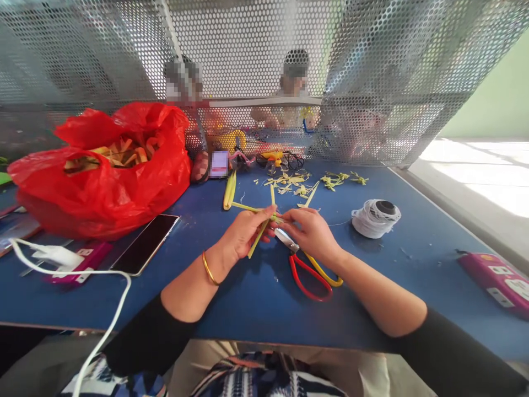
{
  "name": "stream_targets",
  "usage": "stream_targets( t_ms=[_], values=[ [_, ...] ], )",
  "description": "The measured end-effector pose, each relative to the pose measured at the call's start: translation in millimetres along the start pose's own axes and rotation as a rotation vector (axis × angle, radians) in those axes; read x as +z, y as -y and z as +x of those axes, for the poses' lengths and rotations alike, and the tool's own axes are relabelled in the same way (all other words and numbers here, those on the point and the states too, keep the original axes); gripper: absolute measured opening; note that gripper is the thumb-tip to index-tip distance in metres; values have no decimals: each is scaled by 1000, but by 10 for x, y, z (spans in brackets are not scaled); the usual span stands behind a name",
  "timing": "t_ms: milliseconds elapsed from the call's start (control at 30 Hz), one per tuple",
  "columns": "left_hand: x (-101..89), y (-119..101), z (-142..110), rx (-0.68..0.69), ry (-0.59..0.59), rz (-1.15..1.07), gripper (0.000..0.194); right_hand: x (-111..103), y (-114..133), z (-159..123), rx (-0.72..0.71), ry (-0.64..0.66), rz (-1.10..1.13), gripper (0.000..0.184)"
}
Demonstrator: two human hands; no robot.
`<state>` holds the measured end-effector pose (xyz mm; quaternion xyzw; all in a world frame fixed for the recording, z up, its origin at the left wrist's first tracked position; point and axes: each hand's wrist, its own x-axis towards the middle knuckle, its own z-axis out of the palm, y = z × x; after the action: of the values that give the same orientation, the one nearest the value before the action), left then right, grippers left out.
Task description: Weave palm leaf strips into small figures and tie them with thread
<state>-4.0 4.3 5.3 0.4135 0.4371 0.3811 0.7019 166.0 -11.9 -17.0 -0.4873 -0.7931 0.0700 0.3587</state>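
My left hand pinches a small knotted piece of yellow-green leaf strips, its ends sticking out up, left and down. Close beside it, the fingers of my right hand are closed at the right side of the same piece; the fingertips are partly hidden. Scissors with one red and one yellow handle lie under my right hand, blades towards the piece. To the right stands a spool of white thread, and a thin thread runs from it towards my right hand. A folded bundle of leaf strips lies beyond my left hand.
A red plastic bag of leaf pieces fills the left side, near a phone and a white cable. Leaf scraps and small knotted pieces lie behind. A perforated metal screen borders the table; people sit beyond it.
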Motion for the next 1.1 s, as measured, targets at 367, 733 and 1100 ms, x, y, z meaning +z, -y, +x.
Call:
stream_targets(
  t_ms=[367, 733, 1100],
  values=[
    [28, -9, 2, 33, 18, 141, 18, -408, -64, 101, 163, 309, 189, 24],
    [19, 23, -46, -103, 179, 90, 33, -198, -31, 100, 514, 232, 792, 37],
    [100, 98, -69, -62, 165, 197, 12, 2, -45, 59, 532, -72, 743, 33]
  ],
)
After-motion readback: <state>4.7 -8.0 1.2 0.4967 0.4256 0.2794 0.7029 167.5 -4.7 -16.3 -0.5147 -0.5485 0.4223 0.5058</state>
